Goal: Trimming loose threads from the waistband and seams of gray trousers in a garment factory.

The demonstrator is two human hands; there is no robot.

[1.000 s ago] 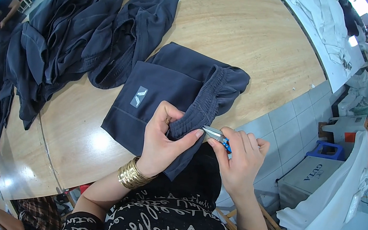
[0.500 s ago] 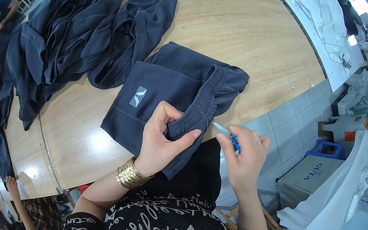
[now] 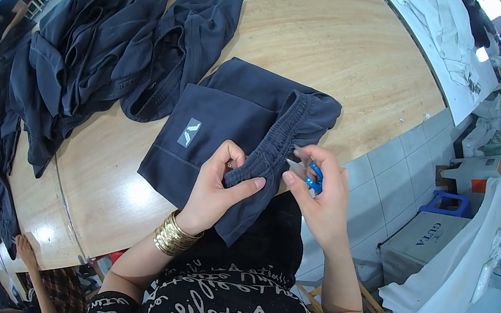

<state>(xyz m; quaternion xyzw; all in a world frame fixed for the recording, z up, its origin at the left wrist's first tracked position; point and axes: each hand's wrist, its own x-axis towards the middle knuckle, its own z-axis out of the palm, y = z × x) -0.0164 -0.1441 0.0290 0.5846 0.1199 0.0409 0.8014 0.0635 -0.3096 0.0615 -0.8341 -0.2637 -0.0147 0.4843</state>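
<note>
- Trimming looks to be the step in hand: your left hand (image 3: 216, 184) has its fingers (image 3: 246, 185) clamped on the waistband (image 3: 275, 144) of the shorts (image 3: 229, 127), thumb on top, bunching the elastic edge.
- Your right hand (image 3: 316, 196) has its fingers closed round the snips (image 3: 308, 173), whose blades point at the waistband just beyond your left fingertips.
- The shorts lie folded on the desk (image 3: 321, 43), the near edge hanging off toward you under both hands.
- Next move, I judge: bring the blade tips to any loose thread beside your left thumb and keep the cloth taut, so you cut thread and not fabric.
- Count: one pair of snips, one pair of shorts in hand, one pile (image 3: 104, 48) of dark garments beyond your left fingers; its number I cannot tell.
</note>
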